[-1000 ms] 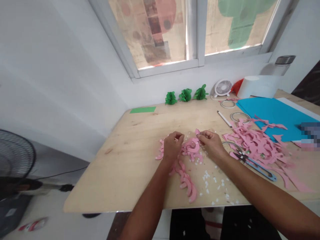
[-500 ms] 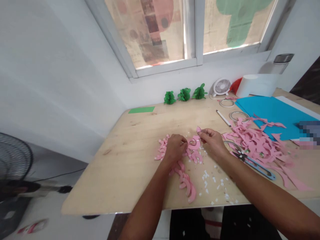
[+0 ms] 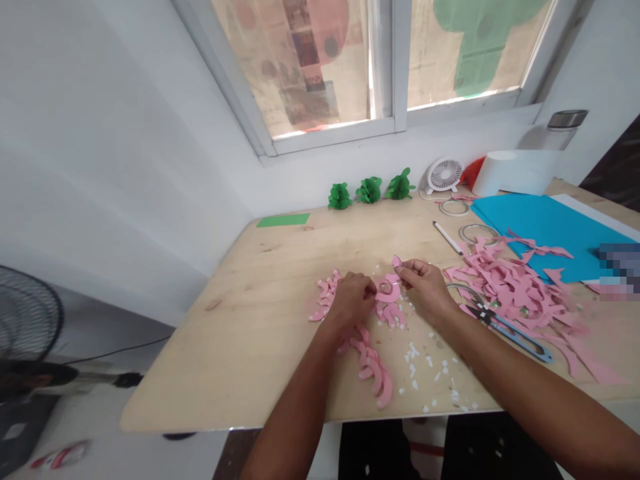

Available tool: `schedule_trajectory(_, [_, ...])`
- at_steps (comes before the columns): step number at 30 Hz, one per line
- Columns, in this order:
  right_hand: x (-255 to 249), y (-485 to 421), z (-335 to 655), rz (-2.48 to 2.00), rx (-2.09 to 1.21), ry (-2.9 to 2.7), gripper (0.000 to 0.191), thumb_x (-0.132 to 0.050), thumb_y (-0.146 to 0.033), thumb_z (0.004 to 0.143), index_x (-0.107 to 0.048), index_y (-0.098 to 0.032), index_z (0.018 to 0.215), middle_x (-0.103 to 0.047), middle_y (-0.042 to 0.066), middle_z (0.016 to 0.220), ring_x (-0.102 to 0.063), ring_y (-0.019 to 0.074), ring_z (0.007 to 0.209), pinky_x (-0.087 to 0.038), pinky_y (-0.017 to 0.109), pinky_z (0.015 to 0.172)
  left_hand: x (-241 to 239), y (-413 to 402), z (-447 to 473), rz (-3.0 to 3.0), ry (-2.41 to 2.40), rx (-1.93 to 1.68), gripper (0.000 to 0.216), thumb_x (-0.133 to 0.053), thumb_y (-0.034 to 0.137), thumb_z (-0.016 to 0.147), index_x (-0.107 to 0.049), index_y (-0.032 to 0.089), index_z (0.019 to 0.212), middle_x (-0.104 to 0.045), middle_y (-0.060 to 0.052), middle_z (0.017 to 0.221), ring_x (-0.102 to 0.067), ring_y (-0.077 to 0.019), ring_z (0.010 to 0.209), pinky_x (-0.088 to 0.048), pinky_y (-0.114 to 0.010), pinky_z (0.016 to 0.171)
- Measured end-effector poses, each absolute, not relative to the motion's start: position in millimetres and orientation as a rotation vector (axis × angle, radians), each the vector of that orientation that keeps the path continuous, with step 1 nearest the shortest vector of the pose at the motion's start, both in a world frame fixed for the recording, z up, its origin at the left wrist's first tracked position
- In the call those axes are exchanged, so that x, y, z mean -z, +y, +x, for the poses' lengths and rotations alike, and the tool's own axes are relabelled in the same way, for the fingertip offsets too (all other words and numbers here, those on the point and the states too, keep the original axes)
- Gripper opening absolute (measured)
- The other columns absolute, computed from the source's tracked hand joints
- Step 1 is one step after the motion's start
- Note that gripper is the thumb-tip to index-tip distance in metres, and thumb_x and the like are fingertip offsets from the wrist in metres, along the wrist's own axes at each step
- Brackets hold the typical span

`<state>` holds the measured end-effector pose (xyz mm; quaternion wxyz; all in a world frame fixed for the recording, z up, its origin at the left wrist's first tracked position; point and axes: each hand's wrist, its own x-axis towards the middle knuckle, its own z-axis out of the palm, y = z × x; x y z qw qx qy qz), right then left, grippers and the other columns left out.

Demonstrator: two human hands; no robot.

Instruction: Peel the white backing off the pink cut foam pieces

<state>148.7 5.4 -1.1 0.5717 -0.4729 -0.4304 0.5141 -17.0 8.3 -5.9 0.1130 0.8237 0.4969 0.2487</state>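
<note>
Between my hands is a curved pink paper piece [image 3: 389, 293]. My right hand [image 3: 425, 283] pinches a pink paper tip at the upper right of this curve; whether the two are one piece I cannot tell. My left hand [image 3: 353, 297] is closed, its thumb and fingertips at the curve's left end. Under and around my left hand lie more curved pink paper pieces [image 3: 377, 383], some with small white squares on them. Tiny white paper bits [image 3: 413, 353] are scattered on the table below my right hand.
Blue-handled scissors [image 3: 520, 337] lie beside a heap of pink paper scraps [image 3: 520, 287] on the right. Further back are blue sheets [image 3: 540, 220], a marker [image 3: 447, 238], tape rolls [image 3: 477, 233], a small white fan [image 3: 444, 175], green paper shapes [image 3: 370, 190] and a green strip [image 3: 283, 220].
My left hand has shifted very slightly, and the curved pink paper between my hands shows a little more. My right hand keeps its pinch in nearly the same place.
</note>
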Motion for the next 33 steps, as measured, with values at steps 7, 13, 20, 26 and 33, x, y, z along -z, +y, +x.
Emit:
schedule_trajectory(7, [6,7,151,-1.118,-1.197,-1.004,0.022,-0.067,-0.035,0.062,-0.055,-0.017,0.06,-0.047,-0.005,0.047,-0.039,0.0079,0.043,-0.027,0.022,0.043,3,7,-18,2.402,1.482,-0.668,0.013,-0.058,0.008,0.06,-0.061,0.02,0.064,-0.061,-0.002,0.067,-0.053,-0.0188,0.071,-0.04,-0.03,0.063])
schedule_trajectory(13, [6,7,151,-1.11,-1.203,-0.983,0.021,-0.068,-0.033,0.063,-0.055,-0.016,0.059,-0.046,-0.005,0.048,-0.038,0.0073,0.044,-0.027,0.022,0.044,2,10,-24,2.203,1.414,-0.696,0.012,-0.052,0.008,0.062,-0.059,0.018,0.063,-0.06,-0.001,0.067,-0.054,-0.0153,0.068,-0.041,-0.026,0.06])
schedule_trajectory(20, [1,5,149,-1.051,-1.296,-0.939,0.02,-0.07,-0.03,0.061,-0.055,-0.017,0.056,-0.048,-0.005,0.048,-0.039,0.0072,0.045,-0.028,0.022,0.046,5,13,-30,1.852,1.252,-0.753,0.016,-0.049,0.015,0.069,-0.061,0.015,0.08,-0.063,0.0,0.071,-0.056,-0.0121,0.063,-0.043,-0.023,0.058])
schedule_trajectory(26, [3,4,148,-1.035,-1.36,-0.915,0.019,-0.072,-0.029,0.06,-0.058,-0.017,0.058,-0.051,-0.004,0.049,-0.04,0.0073,0.045,-0.029,0.023,0.047,5,14,-31,1.911,1.396,-0.843,0.024,-0.045,0.009,0.068,-0.064,0.019,0.081,-0.066,-0.001,0.076,-0.058,-0.0142,0.068,-0.043,-0.025,0.063])
schedule_trajectory(33, [5,4,146,-1.046,-1.38,-0.908,0.019,-0.072,-0.029,0.059,-0.058,-0.016,0.056,-0.051,-0.004,0.048,-0.041,0.0071,0.045,-0.029,0.023,0.047,5,19,-31,1.691,1.347,-1.156,0.022,-0.048,0.009,0.067,-0.064,0.017,0.079,-0.064,-0.002,0.075,-0.055,-0.0129,0.067,-0.042,-0.024,0.062])
